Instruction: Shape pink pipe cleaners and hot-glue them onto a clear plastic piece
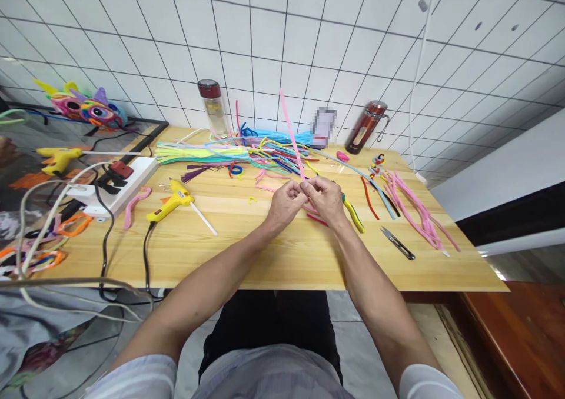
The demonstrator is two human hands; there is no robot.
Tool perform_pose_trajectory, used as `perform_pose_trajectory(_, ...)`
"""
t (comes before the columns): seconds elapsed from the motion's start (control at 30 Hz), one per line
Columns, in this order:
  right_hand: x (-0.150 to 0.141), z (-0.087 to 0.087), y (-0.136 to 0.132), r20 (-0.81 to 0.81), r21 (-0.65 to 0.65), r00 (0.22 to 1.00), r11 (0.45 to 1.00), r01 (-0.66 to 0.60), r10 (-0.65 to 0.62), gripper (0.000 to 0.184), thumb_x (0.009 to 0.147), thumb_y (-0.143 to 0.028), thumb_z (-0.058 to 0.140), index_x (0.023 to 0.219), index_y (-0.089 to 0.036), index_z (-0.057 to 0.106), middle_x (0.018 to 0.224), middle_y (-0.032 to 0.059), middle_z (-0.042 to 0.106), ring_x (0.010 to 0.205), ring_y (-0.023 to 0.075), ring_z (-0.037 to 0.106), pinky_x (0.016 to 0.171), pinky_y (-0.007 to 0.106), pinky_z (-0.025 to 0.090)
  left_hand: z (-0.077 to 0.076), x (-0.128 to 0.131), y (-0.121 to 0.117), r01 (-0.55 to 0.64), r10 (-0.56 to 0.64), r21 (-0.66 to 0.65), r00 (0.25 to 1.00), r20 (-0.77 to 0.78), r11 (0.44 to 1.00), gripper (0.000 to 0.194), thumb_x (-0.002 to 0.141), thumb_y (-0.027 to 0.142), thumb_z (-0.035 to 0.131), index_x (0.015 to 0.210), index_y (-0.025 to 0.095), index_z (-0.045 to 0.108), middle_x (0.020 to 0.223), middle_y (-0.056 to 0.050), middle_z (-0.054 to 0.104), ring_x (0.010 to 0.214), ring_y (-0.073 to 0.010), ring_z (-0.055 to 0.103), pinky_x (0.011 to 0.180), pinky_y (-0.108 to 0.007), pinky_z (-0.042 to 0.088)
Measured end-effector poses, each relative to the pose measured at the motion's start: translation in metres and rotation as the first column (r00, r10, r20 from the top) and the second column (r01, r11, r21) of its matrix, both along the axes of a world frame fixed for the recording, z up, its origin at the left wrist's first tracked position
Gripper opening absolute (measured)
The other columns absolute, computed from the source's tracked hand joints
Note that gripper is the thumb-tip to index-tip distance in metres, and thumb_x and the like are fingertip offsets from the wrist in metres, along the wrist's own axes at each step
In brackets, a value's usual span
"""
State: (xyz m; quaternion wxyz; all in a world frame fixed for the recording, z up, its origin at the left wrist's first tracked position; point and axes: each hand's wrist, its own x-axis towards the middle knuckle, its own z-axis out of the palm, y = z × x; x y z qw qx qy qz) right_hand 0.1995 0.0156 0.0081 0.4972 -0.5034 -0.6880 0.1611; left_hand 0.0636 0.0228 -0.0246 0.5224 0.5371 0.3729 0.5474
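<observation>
A pink pipe cleaner (291, 131) rises from between my two hands, its long end pointing up toward the wall. My left hand (286, 203) pinches it near its lower part, fingers closed. Close beside it, almost touching, my right hand (325, 200) is also closed on the pink pipe cleaner. The piece between the fingertips is mostly hidden. Just right of my right hand lie pliers with yellow-green handles (354, 213), partly covered by the hand. A dark red pipe cleaner piece (316, 219) lies beneath the hands.
A pile of coloured pipe cleaners (203, 153) spans the table's back. Left are a yellow glue gun (173, 201) and a white power strip (117, 190) with cords. Right are thread snips (398, 243) and a pink bundle (412, 210). A glass bottle (214, 110) and red flask (366, 127) stand behind.
</observation>
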Motion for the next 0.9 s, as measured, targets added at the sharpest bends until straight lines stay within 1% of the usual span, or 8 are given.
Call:
perform_pose_trajectory(0.17,-0.004,-0.002,-0.002,0.002,0.055,1.0,0.998,-0.008,0.008,0.023,0.092,-0.032,0.066,0.072,-0.022,0.072,0.066,-0.0005,0.066,0.061,0.0148,0.057,0.065,0.029,0.044,0.007,-0.001,-0.001,0.092,-0.085,-0.114,0.994,0.068,0.989,0.012,0.07,0.026,0.063,0.07,0.02,0.053,0.056,0.005,0.059,0.041,-0.0049,0.037,0.044,-0.022,0.026)
perform_pose_trajectory(0.27,-0.004,0.0,-0.003,-0.019,0.054,0.999,0.998,-0.029,0.031,0.023,0.093,-0.033,0.066,0.074,-0.022,0.071,0.068,-0.0008,0.066,0.062,0.0148,0.057,0.067,0.03,0.045,0.006,-0.001,-0.002,0.136,-0.116,-0.135,0.982,0.147,0.981,0.014,0.072,0.03,0.063,0.072,0.02,0.054,0.057,0.004,0.061,0.038,-0.0046,0.038,0.043,-0.022,0.026)
perform_pose_trajectory(0.33,0.0,0.003,-0.003,-0.092,0.05,0.996,0.999,-0.019,0.023,0.023,0.093,-0.036,0.066,0.075,-0.021,0.069,0.067,-0.0014,0.064,0.063,0.0147,0.056,0.067,0.029,0.045,0.002,-0.001,-0.003,0.148,-0.124,-0.157,0.981,0.152,0.976,0.013,0.072,0.029,0.063,0.071,0.02,0.054,0.052,0.006,0.056,0.037,-0.0047,0.036,0.042,-0.022,0.024)
perform_pose_trajectory(0.4,0.007,0.008,-0.001,-0.213,0.059,0.976,0.997,0.053,-0.04,0.026,0.093,-0.041,0.065,0.077,-0.021,0.068,0.066,-0.0023,0.06,0.062,0.0144,0.053,0.064,0.029,0.045,-0.003,0.0,-0.003,0.17,-0.147,-0.213,0.982,0.117,0.962,0.011,0.07,0.026,0.063,0.068,0.02,0.054,0.048,0.007,0.051,0.036,-0.0048,0.033,0.041,-0.022,0.021)
perform_pose_trajectory(0.47,0.014,0.012,0.001,-0.31,0.055,0.945,0.99,0.129,-0.106,0.028,0.092,-0.046,0.067,0.077,-0.021,0.067,0.065,-0.0033,0.057,0.061,0.0139,0.051,0.062,0.028,0.043,-0.005,0.001,-0.003,0.175,-0.155,-0.247,0.983,0.097,0.953,0.01,0.07,0.025,0.062,0.068,0.02,0.054,0.05,0.006,0.053,0.036,-0.0049,0.033,0.04,-0.023,0.019)
perform_pose_trajectory(0.53,0.018,0.013,0.002,-0.342,0.03,0.932,0.99,0.135,-0.117,0.031,0.089,-0.048,0.07,0.076,-0.021,0.067,0.063,-0.0034,0.057,0.06,0.0137,0.05,0.061,0.028,0.043,-0.002,0.001,-0.003,0.145,-0.124,-0.214,0.986,0.108,0.966,0.012,0.074,0.027,0.062,0.071,0.02,0.053,0.057,0.005,0.059,0.038,-0.0047,0.033,0.041,-0.023,0.02)
perform_pose_trajectory(0.73,0.009,0.004,0.003,-0.308,-0.089,0.951,0.996,0.016,-0.043,0.029,0.086,-0.048,0.071,0.077,-0.02,0.071,0.065,-0.0018,0.062,0.062,0.0149,0.055,0.065,0.029,0.046,0.013,0.0,-0.011,0.048,-0.05,0.026,0.993,0.109,0.999,0.023,0.083,0.037,0.071,0.089,0.019,0.058,0.078,0.003,0.06,0.052,-0.0052,0.038,0.05,-0.022,0.029)
perform_pose_trajectory(0.9,0.004,-0.002,0.003,-0.29,-0.13,0.957,0.991,-0.04,0.001,0.03,0.085,-0.049,0.07,0.078,-0.02,0.071,0.067,-0.0014,0.064,0.064,0.0153,0.056,0.066,0.029,0.046,0.015,-0.001,-0.011,0.097,-0.1,0.047,0.992,0.071,0.994,0.028,0.083,0.041,0.074,0.086,0.019,0.058,0.074,0.004,0.056,0.055,-0.0071,0.04,0.054,-0.023,0.032)
